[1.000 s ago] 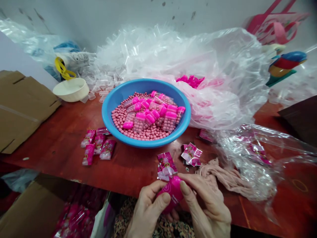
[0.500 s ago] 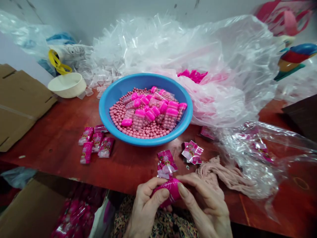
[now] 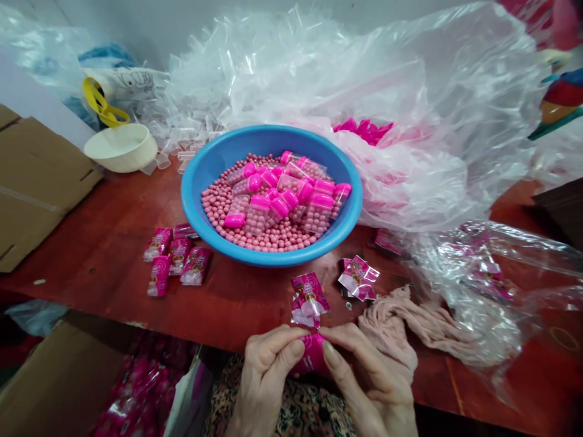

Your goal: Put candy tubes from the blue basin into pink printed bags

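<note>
A small pink printed packet [image 3: 311, 354] is held between both hands at the table's front edge. My left hand [image 3: 268, 370] pinches its left side with thumb and fingers. On its right side, my right hand [image 3: 364, 373] grips it the same way. Just beyond the hands lie flat pink wrappers [image 3: 310, 294], and more wrappers [image 3: 359, 277] are to their right. A blue basin [image 3: 273, 258] holds pink beads [image 3: 218, 206] and clear tubes with bright pink caps [image 3: 259, 209]. Several filled pink packets [image 3: 195, 266] lie left of the basin.
A beige cloth [image 3: 423, 321] and a clear plastic bag [image 3: 492, 303] lie on the right. Behind the basin is a heap of clear tubes and bags [image 3: 291, 67]. A white bowl [image 3: 121, 147] and cardboard box [image 3: 39, 182] stand left. Below is an open box of packets [image 3: 136, 388].
The whole view has shifted slightly. Both hands have drawn a little closer together around the packet, whose top now sits more hidden between the fingertips.
</note>
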`<state>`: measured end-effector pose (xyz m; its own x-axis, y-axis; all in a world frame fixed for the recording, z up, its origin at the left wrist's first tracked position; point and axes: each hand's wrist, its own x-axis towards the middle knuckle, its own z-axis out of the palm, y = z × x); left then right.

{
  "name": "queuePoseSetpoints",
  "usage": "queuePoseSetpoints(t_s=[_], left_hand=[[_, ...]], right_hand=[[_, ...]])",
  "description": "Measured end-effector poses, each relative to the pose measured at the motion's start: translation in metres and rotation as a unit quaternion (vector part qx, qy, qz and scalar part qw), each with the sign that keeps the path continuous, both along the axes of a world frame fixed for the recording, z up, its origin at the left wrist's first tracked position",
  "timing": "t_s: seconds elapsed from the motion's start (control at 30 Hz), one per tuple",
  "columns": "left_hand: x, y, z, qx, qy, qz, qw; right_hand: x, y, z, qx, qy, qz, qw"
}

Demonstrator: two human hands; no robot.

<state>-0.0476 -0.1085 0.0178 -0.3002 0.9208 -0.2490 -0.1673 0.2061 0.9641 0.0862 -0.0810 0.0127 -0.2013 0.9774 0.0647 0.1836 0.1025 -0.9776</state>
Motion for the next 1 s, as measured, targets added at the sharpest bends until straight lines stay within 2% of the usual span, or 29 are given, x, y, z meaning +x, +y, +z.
queuePoseSetpoints(t_s=[0.13,0.23,0.33,0.4,0.47,0.53,0.6,0.67,0.8,0.9,1.0], left_hand=[[0.002,-0.002,-0.005,-0.004,0.032,0.032,0.999],[0.001,-0.005,-0.006,-0.015,0.069,0.041,0.997],[-0.002,-0.006,-0.005,-0.017,0.097,0.019,0.995],[-0.003,-0.005,-0.006,-0.017,0.089,-0.004,0.996],[-0.004,-0.004,-0.009,-0.029,0.036,-0.023,0.999],[-0.004,-0.003,-0.014,-0.060,-0.066,-0.041,0.995],[-0.003,-0.003,-0.019,-0.089,-0.178,-0.055,0.978],[-0.002,-0.002,-0.020,-0.103,-0.254,-0.039,0.961],[-0.002,0.001,-0.018,-0.116,-0.301,0.021,0.946],[-0.003,0.003,-0.017,-0.124,-0.301,0.015,0.945],[-0.003,0.004,-0.018,-0.132,-0.317,-0.007,0.939]], right_hand=[[0.001,0.002,-0.002,-0.041,0.016,0.027,0.999],[0.000,0.002,0.000,-0.027,0.024,0.031,0.999],[-0.002,0.000,0.001,-0.010,0.019,0.019,1.000],[-0.003,-0.001,0.001,-0.027,0.021,0.008,0.999],[-0.003,0.000,0.000,-0.065,0.024,-0.006,0.998],[-0.001,0.004,-0.001,-0.107,0.030,-0.015,0.994],[0.002,0.010,-0.002,-0.125,0.041,-0.012,0.991],[0.006,0.016,-0.002,-0.110,0.047,-0.009,0.993],[0.012,0.022,-0.002,-0.073,0.039,-0.012,0.996],[0.013,0.023,-0.003,-0.056,0.008,0.001,0.998],[0.012,0.025,-0.005,-0.040,0.014,0.051,0.998]])
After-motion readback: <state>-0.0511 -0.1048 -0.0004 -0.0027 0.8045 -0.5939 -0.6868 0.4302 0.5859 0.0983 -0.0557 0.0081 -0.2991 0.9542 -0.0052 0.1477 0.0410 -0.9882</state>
